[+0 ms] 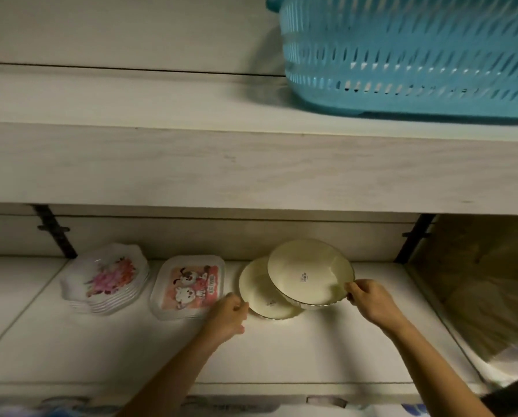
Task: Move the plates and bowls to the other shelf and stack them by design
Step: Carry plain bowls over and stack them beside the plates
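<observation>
Two cream plates lie on the lower shelf (pixel 327 350). The upper cream plate (pixel 303 272) is tilted and overlaps the lower cream plate (pixel 262 291). My right hand (pixel 369 299) pinches the upper plate's right rim. My left hand (pixel 229 316) touches the lower plate's left rim with curled fingers. To the left sits a stack of square plates with a cartoon dog print (pixel 188 285). Further left is a stack of scalloped plates with pink flowers (pixel 105 278).
A teal slotted plastic basket (pixel 408 55) stands on the upper shelf (pixel 221 164) at the right. Dark shelf brackets (pixel 57 233) are fixed to the back wall. A brown compartment with a pale bag (pixel 492 296) lies to the right.
</observation>
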A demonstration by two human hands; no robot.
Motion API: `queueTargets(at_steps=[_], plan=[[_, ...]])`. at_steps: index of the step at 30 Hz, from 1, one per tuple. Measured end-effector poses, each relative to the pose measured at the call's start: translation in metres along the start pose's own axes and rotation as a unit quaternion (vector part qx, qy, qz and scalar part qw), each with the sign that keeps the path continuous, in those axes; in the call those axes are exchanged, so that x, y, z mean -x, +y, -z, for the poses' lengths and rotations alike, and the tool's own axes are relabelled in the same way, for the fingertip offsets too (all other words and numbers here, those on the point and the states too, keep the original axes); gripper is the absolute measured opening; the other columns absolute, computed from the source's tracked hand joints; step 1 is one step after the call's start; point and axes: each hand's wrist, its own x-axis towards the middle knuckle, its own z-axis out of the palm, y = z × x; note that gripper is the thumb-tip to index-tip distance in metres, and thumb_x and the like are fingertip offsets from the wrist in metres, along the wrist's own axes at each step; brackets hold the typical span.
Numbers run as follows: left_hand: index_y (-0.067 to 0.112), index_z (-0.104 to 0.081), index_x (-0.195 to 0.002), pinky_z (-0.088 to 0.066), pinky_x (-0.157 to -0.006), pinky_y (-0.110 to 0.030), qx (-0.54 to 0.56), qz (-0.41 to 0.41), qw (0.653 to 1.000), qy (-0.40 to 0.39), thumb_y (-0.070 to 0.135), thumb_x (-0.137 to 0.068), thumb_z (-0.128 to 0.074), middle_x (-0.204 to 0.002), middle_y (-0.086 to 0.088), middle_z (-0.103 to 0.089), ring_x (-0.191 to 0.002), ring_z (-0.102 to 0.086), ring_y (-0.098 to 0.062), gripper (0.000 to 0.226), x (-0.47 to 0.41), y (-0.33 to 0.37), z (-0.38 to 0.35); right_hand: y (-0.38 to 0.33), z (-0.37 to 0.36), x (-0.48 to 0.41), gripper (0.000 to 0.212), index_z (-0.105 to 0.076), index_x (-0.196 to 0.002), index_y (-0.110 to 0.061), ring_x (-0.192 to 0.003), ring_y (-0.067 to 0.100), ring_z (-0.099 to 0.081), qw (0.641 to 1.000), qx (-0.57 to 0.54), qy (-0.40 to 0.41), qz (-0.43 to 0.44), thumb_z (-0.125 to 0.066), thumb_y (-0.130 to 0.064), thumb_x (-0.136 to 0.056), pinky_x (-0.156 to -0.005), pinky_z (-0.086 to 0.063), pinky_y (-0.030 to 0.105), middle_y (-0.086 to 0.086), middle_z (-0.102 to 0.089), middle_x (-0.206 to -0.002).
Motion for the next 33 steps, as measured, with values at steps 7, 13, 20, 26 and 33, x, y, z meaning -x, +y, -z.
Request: queueTargets(at_steps=[7, 13, 20, 26, 33], plan=[[0.010, -0.055, -0.122, -0.048, -0.094, -0.025, -0.270, -0.097, 0.953, 0.094, 0.020, -0.097, -0.039, -0.126, -0.009, -0.061, -0.112, -0.059, -0.021, 0.031, 0.035, -0.008, 0.046, -0.020, -0.047, -0.019, 0.042, -0.049, -0.053, -0.024, -0.074, 0.025, -0.051, 0.996, 0.037, -0.076, 0.006, -0.042, -0.024, -0.095, -0.059, -0.034, 0.028, 0.003, -0.058, -0.070], [0.012, -0.051, -0.131, -0.052, -0.095, -0.030, -0.397, -0.146, 0.888, 0.182, 0.024, -0.096, -0.041, -0.124, -0.006, -0.065, -0.110, -0.063, -0.020, 0.038, 0.052, -0.031, 0.079, -0.023, -0.056, -0.010, 0.049, -0.066, -0.095, -0.014, -0.095, 0.025, -0.062, 0.977, 0.202, -0.074, -0.005, -0.029, -0.047, -0.096, -0.075, -0.044, 0.031, 0.004, -0.067, -0.104], [0.016, -0.074, -0.071, -0.051, -0.037, -0.019, -0.506, -0.195, 0.806, 0.238, 0.022, -0.047, -0.089, -0.048, 0.000, -0.067, -0.039, -0.062, -0.014, 0.029, 0.072, -0.050, 0.110, -0.067, -0.049, 0.015, 0.032, -0.053, -0.089, -0.019, -0.095, 0.026, -0.060, 0.941, 0.272, -0.059, 0.189, -0.031, -0.041, -0.097, -0.069, -0.040, 0.030, 0.002, -0.066, -0.105], [0.014, -0.072, -0.069, -0.045, -0.035, -0.018, -0.485, -0.140, 0.818, 0.277, 0.015, -0.044, -0.089, -0.045, 0.002, -0.064, -0.034, -0.058, -0.009, 0.030, 0.106, -0.064, 0.151, -0.127, -0.069, 0.043, 0.031, -0.056, -0.117, -0.023, -0.104, 0.019, -0.060, 0.904, 0.258, -0.082, 0.331, -0.037, -0.036, -0.097, -0.083, -0.047, 0.031, -0.002, -0.061, -0.123], [0.014, -0.064, -0.088, -0.050, -0.054, -0.026, -0.470, -0.036, 0.830, 0.298, 0.020, -0.079, -0.067, -0.069, -0.002, -0.070, -0.057, -0.062, -0.014, 0.011, 0.155, -0.096, 0.204, -0.180, -0.114, 0.078, 0.031, -0.053, -0.120, -0.024, -0.107, 0.023, -0.060, 0.875, 0.281, -0.106, 0.380, -0.039, -0.038, -0.096, -0.083, -0.050, 0.034, 0.003, -0.060, -0.126]])
